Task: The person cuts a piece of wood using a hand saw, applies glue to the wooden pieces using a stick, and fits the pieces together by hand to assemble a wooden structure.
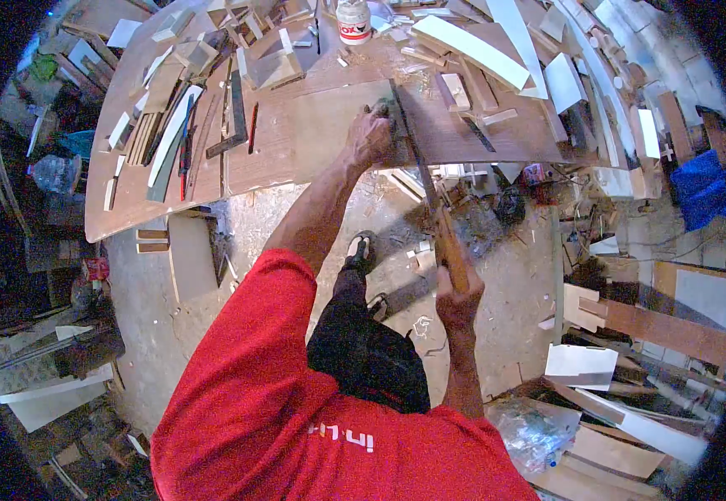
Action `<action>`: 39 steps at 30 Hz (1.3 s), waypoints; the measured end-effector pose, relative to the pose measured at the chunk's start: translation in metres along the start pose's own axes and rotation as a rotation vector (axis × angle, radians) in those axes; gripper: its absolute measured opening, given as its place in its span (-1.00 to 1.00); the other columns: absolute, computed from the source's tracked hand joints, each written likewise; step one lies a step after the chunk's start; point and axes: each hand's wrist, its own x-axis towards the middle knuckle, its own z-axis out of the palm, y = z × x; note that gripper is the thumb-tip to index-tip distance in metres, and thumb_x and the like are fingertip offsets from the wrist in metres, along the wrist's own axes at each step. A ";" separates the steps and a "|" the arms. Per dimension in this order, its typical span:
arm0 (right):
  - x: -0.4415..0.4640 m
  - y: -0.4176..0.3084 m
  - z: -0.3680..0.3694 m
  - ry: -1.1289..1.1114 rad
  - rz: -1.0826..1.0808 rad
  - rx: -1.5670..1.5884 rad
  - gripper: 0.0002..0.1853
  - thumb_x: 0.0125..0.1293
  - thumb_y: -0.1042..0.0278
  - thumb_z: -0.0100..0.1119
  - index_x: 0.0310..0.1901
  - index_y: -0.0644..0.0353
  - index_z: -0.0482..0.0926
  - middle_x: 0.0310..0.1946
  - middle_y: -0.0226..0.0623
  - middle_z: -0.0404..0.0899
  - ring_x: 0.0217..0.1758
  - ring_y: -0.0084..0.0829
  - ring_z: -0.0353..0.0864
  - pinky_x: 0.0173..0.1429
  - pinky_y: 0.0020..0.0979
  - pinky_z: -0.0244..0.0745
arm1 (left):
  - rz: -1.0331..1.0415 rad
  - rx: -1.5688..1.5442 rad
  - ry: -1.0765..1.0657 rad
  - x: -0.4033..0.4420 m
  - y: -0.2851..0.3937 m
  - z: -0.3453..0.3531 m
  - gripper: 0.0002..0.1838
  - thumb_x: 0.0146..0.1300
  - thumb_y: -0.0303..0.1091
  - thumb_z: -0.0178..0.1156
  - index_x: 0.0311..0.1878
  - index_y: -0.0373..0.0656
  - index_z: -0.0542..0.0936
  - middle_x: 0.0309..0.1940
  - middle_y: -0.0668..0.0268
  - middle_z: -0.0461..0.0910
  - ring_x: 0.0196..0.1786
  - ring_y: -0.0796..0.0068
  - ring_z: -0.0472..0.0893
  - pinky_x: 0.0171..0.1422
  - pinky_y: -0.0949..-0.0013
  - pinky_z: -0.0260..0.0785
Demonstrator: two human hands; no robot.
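This is a wood workshop. The big table (254, 174) shows it best, as lots of wood blocks (275, 71) and long white strips (471, 52) lie on it. A dark L-shaped tool (238, 117) and a thin red stick (252, 128) lie on the left part of the table. A white tub (354, 21) stands near its far edge. A long tool (449, 246) with a wooden handle sticks out past the table's near edge. Little scraps (419, 255) lie on the messy floor (505, 309) in front of the table. More boards (672, 326) are piled up to the right of the table.
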 end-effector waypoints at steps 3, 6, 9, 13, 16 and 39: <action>-0.002 -0.010 -0.006 -0.060 -0.054 0.015 -0.56 0.12 0.52 0.07 0.09 0.40 0.48 -0.10 0.02 0.62 -0.02 -0.16 0.64 0.08 -0.32 0.48 | -0.023 -0.079 0.122 -0.004 0.016 -0.017 -0.79 0.03 -0.30 0.17 -0.36 -0.20 0.69 -0.02 0.16 0.52 -0.05 -0.08 0.49 0.01 0.06 0.49; -0.028 -0.002 -0.012 0.051 -0.076 0.096 -0.61 0.13 0.51 0.07 0.04 0.39 0.50 -0.14 0.03 0.62 -0.05 -0.21 0.64 0.05 -0.32 0.48 | -0.074 -0.125 0.038 -0.006 0.018 -0.024 -0.80 0.03 -0.30 0.16 -0.37 -0.15 0.70 0.04 0.18 0.50 -0.03 -0.07 0.48 0.01 0.07 0.50; 0.010 -0.006 -0.002 -0.053 0.057 -0.017 -0.60 0.13 0.54 0.03 0.06 0.38 0.50 -0.16 0.00 0.63 -0.08 -0.27 0.65 0.03 -0.35 0.49 | -0.012 -0.040 -0.028 -0.004 0.012 -0.019 -0.78 0.04 -0.31 0.15 -0.29 -0.11 0.71 0.08 0.20 0.48 -0.03 -0.06 0.47 0.00 0.07 0.50; -0.012 0.006 -0.004 0.078 -0.205 -0.050 -0.62 0.13 0.51 0.07 0.01 0.41 0.52 -0.27 -0.05 0.63 -0.28 -0.28 0.64 -0.12 -0.32 0.51 | -0.080 -0.177 0.105 -0.005 0.021 -0.026 -0.79 -0.01 -0.36 0.16 -0.32 -0.18 0.68 0.05 0.18 0.50 -0.04 -0.02 0.47 0.00 0.06 0.48; -0.021 0.000 -0.006 0.091 -0.085 0.025 -0.65 0.13 0.46 0.13 -0.03 0.42 0.53 -0.30 -0.02 0.62 -0.32 -0.25 0.61 -0.14 -0.30 0.50 | 0.039 -0.058 0.055 -0.001 0.007 -0.010 -0.83 -0.03 -0.37 0.17 -0.37 -0.18 0.67 0.01 0.16 0.51 -0.06 -0.01 0.47 -0.01 0.07 0.48; -0.026 0.004 0.000 0.061 -0.070 0.103 -0.60 0.13 0.46 0.10 0.04 0.39 0.51 -0.18 0.05 0.63 -0.15 -0.12 0.66 -0.06 -0.27 0.52 | 0.015 -0.080 0.089 -0.002 0.009 -0.007 -0.78 -0.05 -0.34 0.19 -0.32 -0.17 0.69 -0.08 0.14 0.54 -0.05 -0.04 0.46 0.07 0.09 0.44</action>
